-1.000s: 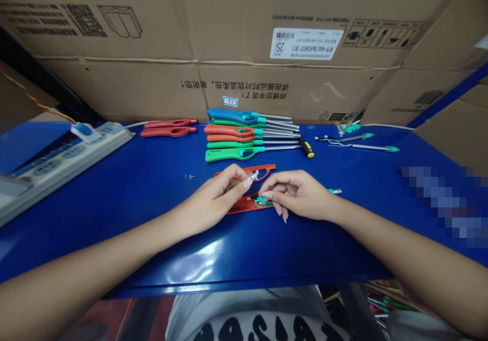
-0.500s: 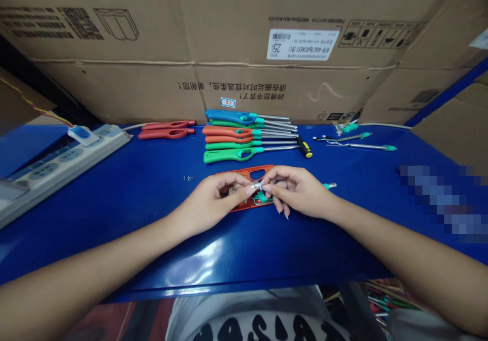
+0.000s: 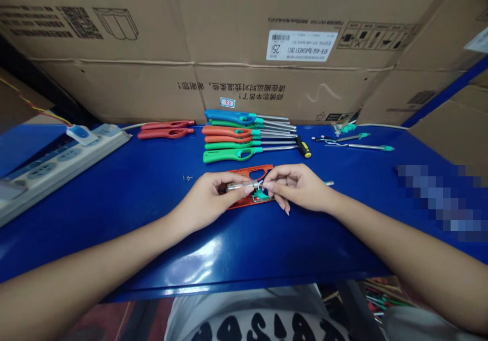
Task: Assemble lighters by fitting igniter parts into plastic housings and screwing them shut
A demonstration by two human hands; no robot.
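Between the thumb and fingers of my left hand [image 3: 213, 197] lies a clear lighter fuel tank [image 3: 241, 185], its end pointing right. My right hand [image 3: 296, 186] pinches a small white piece [image 3: 261, 184] at that end; whether the piece is joined to the tank is hard to make out. Beneath both hands is an orange lighter shell [image 3: 247, 171] in open halves on the blue table. A teal trigger part [image 3: 261, 194] shows in the shell below the fingertips. A metal tube tip [image 3: 329, 183] sticks out beyond my right hand.
Several stick lighters [image 3: 232, 156] lie stacked behind the hands, near a yellow-black screwdriver handle [image 3: 304, 147]. Red shells [image 3: 166, 133], small screws [image 3: 188, 178] and a power strip [image 3: 57, 168] are left; metal tubes with teal ends [image 3: 366, 147] lie right. A cardboard box [image 3: 152, 36] stands behind.
My left fingers have shifted slightly, so more of the clear tank shows. My right hand stays pinched at its end, and the view has moved very little.
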